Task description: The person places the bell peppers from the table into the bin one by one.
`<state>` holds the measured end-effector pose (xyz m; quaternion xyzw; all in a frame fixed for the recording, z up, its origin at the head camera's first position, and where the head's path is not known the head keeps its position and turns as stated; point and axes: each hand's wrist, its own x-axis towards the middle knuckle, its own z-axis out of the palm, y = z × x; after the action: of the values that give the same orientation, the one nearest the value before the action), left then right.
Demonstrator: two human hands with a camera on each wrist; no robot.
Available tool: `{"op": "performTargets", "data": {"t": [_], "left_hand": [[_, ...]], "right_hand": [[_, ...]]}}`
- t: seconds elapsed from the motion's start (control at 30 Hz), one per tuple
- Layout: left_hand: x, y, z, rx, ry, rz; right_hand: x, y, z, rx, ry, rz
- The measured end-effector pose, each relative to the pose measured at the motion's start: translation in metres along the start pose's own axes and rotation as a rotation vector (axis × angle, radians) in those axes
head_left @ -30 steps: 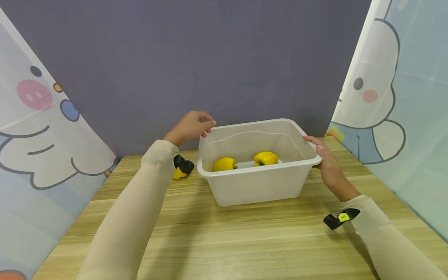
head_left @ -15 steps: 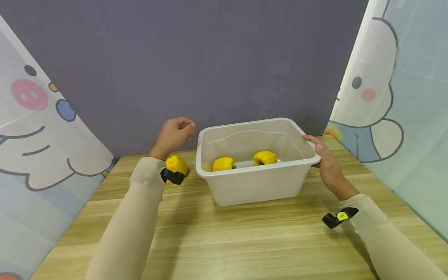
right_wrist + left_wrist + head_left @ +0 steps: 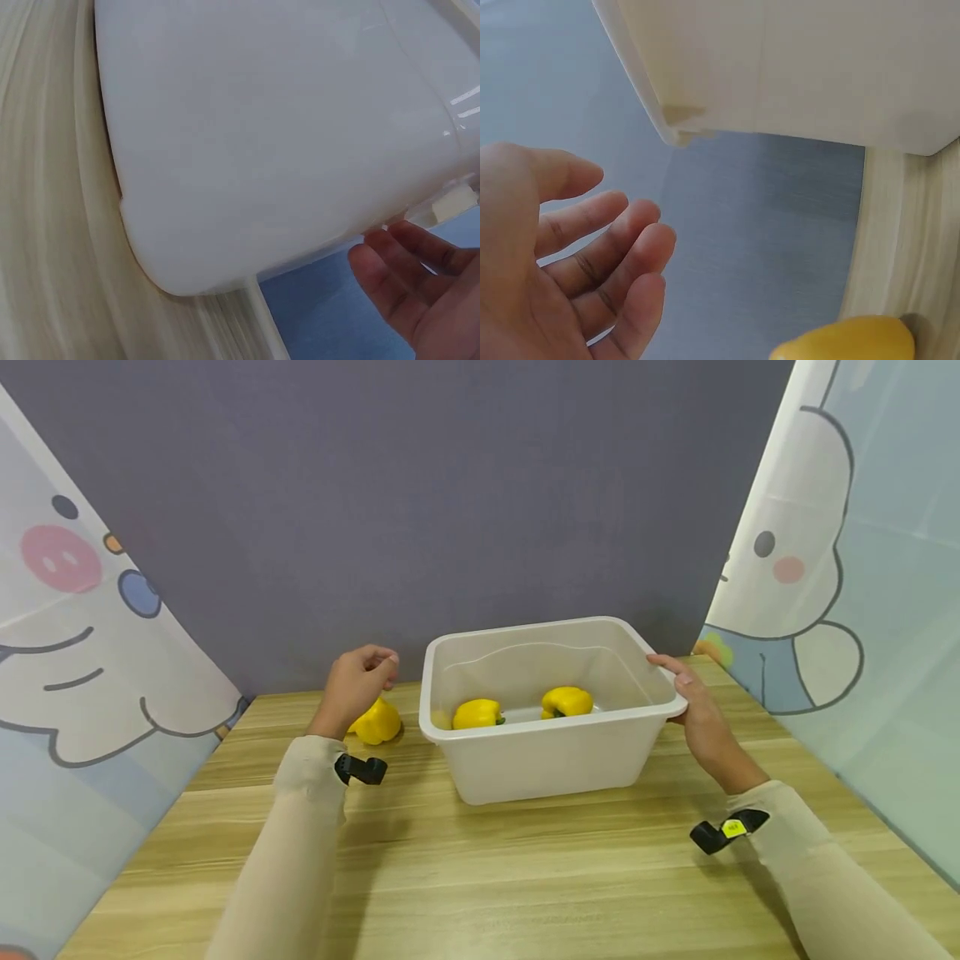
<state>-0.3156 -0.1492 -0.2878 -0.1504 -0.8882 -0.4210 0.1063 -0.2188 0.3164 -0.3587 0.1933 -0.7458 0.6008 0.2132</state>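
A white plastic bin (image 3: 551,764) stands on the table with two yellow bell peppers (image 3: 477,714) lying inside. My right hand (image 3: 701,722) grips the bin's right rim; the right wrist view shows its fingers (image 3: 394,277) under the edge. To the left of the bin, my left hand (image 3: 356,687) hovers in the air, fingers loosely bent and holding nothing. Below and just behind that hand a third yellow bell pepper (image 3: 379,723) sits on the table, partly covered by the hand. The left wrist view catches only this pepper's top (image 3: 851,341) at the lower edge.
The wood-grain table (image 3: 480,877) reaches back to a dark grey panel (image 3: 480,485). Cartoon-printed curtains flank it on the left (image 3: 67,677) and the right (image 3: 892,610). A black strap mount (image 3: 362,768) is on each wrist.
My left hand has moved left and down, away from the bin's left rim, toward the pepper on the table. The right hand and the bin have stayed in place.
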Motion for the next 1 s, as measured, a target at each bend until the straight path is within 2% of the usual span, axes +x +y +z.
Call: {"op": "performTargets", "data": {"t": [0.13, 0.33, 0.47, 0.7, 0.8, 1.0], "left_hand": [[-0.004, -0.011, -0.003, -0.037, 0.029, -0.018], [-0.009, -0.022, -0.006, -0.045, 0.066, -0.028], [-0.012, -0.027, -0.004, 0.002, 0.084, -0.023], [-0.019, -0.039, 0.007, 0.148, 0.116, -0.007], [-0.024, -0.047, 0.01, 0.156, 0.117, -0.008], [-0.03, -0.067, 0.009, 0.141, 0.13, -0.068]], "right_hand": [[0.0, -0.002, -0.003, -0.032, -0.038, -0.007], [-0.002, -0.007, -0.004, -0.105, -0.03, -0.016], [-0.003, -0.009, -0.005, -0.114, -0.026, -0.016], [-0.007, -0.008, -0.008, -0.088, -0.025, 0.003], [-0.01, -0.008, -0.008, -0.108, -0.028, 0.013], [-0.006, -0.008, -0.005, -0.121, -0.056, 0.014]]}}
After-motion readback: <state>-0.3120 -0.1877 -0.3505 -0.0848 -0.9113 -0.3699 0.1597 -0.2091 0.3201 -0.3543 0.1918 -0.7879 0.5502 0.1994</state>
